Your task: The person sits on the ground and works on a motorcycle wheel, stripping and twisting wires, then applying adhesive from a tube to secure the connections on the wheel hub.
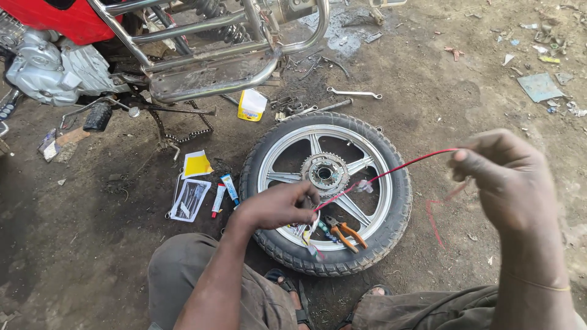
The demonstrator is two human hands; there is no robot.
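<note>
red motorcycle [55, 18] cut off by top edge.

The left hand [278, 206] is held low and near the body, palm down, its fingers curled shut and pinched at the tips, the forearm running back toward the knee. The right hand [507, 180] is raised closer to the camera, well apart from the left, with thumb and fingers pinched together and the wrist bent, the forearm seen at the frame's lower right.
</note>
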